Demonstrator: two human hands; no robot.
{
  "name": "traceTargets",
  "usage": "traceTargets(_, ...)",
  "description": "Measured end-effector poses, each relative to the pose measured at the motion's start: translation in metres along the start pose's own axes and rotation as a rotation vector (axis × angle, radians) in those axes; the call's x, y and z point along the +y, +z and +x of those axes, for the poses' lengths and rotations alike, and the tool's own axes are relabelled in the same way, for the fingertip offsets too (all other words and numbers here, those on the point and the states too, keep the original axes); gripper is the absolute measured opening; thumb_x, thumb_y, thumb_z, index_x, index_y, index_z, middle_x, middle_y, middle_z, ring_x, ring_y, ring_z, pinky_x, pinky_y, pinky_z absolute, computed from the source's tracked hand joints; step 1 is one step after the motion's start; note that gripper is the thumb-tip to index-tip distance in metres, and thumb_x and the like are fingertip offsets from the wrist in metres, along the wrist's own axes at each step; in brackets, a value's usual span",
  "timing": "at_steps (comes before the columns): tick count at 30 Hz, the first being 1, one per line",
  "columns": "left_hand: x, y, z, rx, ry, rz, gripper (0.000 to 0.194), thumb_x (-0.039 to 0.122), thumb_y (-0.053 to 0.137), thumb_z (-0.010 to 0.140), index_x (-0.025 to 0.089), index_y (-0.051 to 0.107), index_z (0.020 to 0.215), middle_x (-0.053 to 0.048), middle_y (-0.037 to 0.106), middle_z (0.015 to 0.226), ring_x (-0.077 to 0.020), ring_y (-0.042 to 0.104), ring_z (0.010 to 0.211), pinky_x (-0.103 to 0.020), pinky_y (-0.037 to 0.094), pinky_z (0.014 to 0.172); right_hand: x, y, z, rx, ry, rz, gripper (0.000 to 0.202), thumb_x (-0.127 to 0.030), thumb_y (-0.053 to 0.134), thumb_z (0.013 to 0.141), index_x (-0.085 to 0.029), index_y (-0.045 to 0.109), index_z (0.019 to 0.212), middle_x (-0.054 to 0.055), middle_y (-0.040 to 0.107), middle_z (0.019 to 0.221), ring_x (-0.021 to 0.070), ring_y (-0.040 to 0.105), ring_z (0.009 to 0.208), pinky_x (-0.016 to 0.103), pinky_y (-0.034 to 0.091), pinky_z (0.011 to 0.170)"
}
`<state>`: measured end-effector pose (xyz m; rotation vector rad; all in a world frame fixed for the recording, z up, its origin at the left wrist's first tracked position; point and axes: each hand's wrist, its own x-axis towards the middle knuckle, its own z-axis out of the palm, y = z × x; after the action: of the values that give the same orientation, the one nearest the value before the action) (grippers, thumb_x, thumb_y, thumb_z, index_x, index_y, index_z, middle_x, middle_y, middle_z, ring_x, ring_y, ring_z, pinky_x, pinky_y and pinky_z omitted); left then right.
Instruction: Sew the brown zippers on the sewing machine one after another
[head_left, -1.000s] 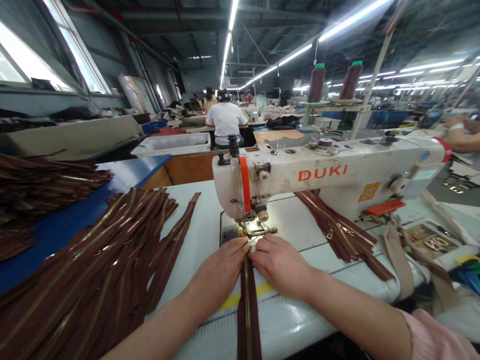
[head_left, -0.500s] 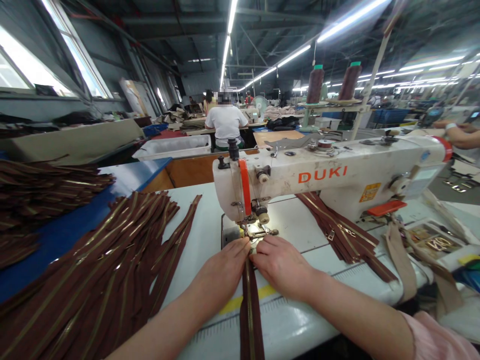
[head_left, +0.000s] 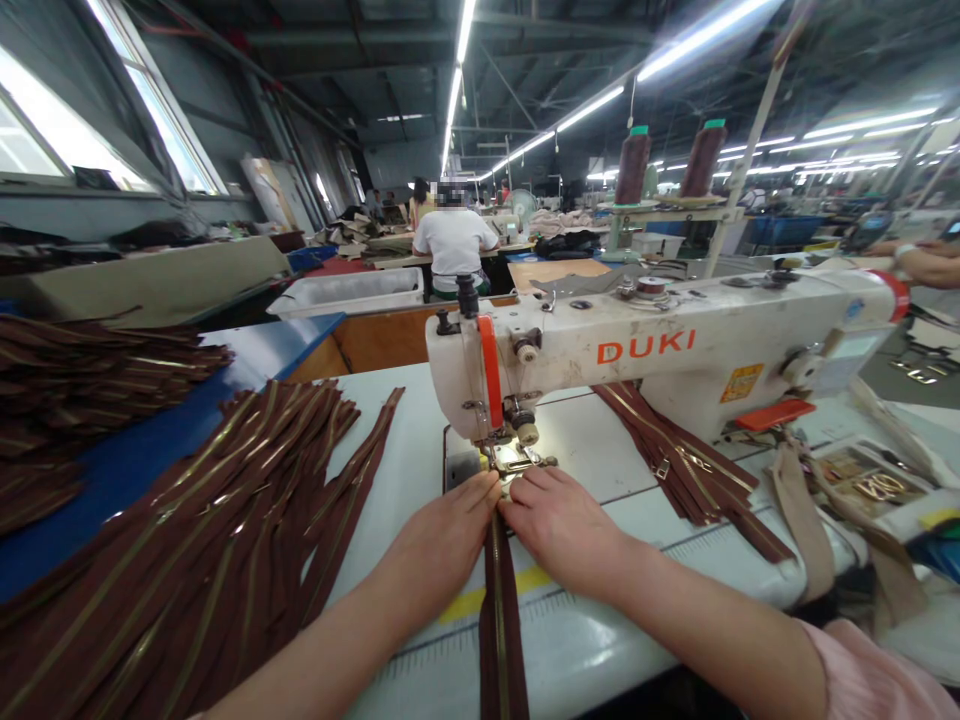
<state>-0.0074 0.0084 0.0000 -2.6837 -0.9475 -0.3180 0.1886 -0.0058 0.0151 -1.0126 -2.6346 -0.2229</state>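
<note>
A brown zipper with brass-coloured teeth (head_left: 501, 610) runs from the table's front edge up to the needle area of a white sewing machine (head_left: 645, 345). My left hand (head_left: 450, 520) pinches the zipper's far end from the left, fingertips close to the presser foot. From the right, my right hand (head_left: 559, 520) grips the same end, fingers curled and its thumb side near the left fingertips. Between them the zipper's end is mostly hidden. The machine's lamp lights the metal plate (head_left: 517, 465) just beyond my fingers.
Many brown zippers lie in a pile (head_left: 225, 520) on the left, with another heap (head_left: 97, 390) on a blue surface. More zippers with sliders (head_left: 682, 460) rest under the machine arm. A tray of metal parts (head_left: 874, 485) sits right. Ahead, a person in white (head_left: 456, 245) sits.
Both hands stay at almost the same spot by the presser foot, and the zipper has hardly moved. The view has shifted very slightly; the other worker's arm at far right has moved a little.
</note>
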Motion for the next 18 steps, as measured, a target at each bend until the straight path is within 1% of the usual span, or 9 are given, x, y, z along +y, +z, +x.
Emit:
traceTargets(6,0.0013,-0.0014,0.0011,0.0,0.003,0.014,0.038,0.006,0.035,0.089,0.007,0.055,0.122,-0.016,0.062,0.124,-0.0213,0.059,0.115,-0.036,0.048,0.097,-0.0006,0.0007,-0.0001,0.009,0.003,0.004,0.003,-0.016,0.06,0.086,-0.014,0.062,0.087,0.005,0.062,0.089,0.0214,0.051,0.087,0.035,0.042,0.078)
traceTargets(10,0.0051,-0.0042,-0.0001,-0.051,0.001,0.035,0.037,0.004,0.039,0.087,0.008,0.058,0.118,-0.015,0.063,0.123,-0.0229,0.059,0.113,-0.038,0.047,0.099,-0.0013,0.0014,-0.0005,0.006,0.005,-0.01,0.004,-0.016,0.059,0.087,-0.014,0.062,0.088,0.005,0.061,0.087,0.0213,0.051,0.086,0.035,0.042,0.075)
traceTargets(12,0.0055,-0.0041,-0.0016,-0.062,-0.018,0.014,0.038,0.003,0.039,0.087,0.008,0.056,0.12,-0.015,0.062,0.125,-0.0224,0.057,0.115,-0.037,0.046,0.099,-0.002,0.0007,0.0003,0.004,0.009,-0.02,0.004,-0.015,0.059,0.087,-0.014,0.062,0.089,0.006,0.061,0.087,0.0215,0.052,0.086,0.035,0.042,0.074)
traceTargets(15,0.0036,-0.002,-0.0032,-0.049,-0.036,-0.04,0.041,0.004,0.037,0.087,0.01,0.053,0.124,-0.014,0.06,0.128,-0.0218,0.055,0.119,-0.038,0.045,0.101,-0.0028,-0.0015,0.0023,0.002,0.012,-0.026,0.004,-0.014,0.058,0.087,-0.014,0.062,0.088,0.006,0.062,0.087,0.0218,0.052,0.087,0.035,0.042,0.075)
traceTargets(18,0.0014,-0.0016,-0.0011,-0.036,-0.043,-0.063,0.04,0.004,0.037,0.087,0.009,0.054,0.123,-0.015,0.061,0.127,-0.0222,0.055,0.119,-0.038,0.046,0.101,-0.0029,-0.0029,0.0041,-0.003,0.023,-0.026,0.005,-0.014,0.057,0.087,-0.014,0.062,0.087,0.006,0.062,0.087,0.0223,0.052,0.088,0.036,0.042,0.078)
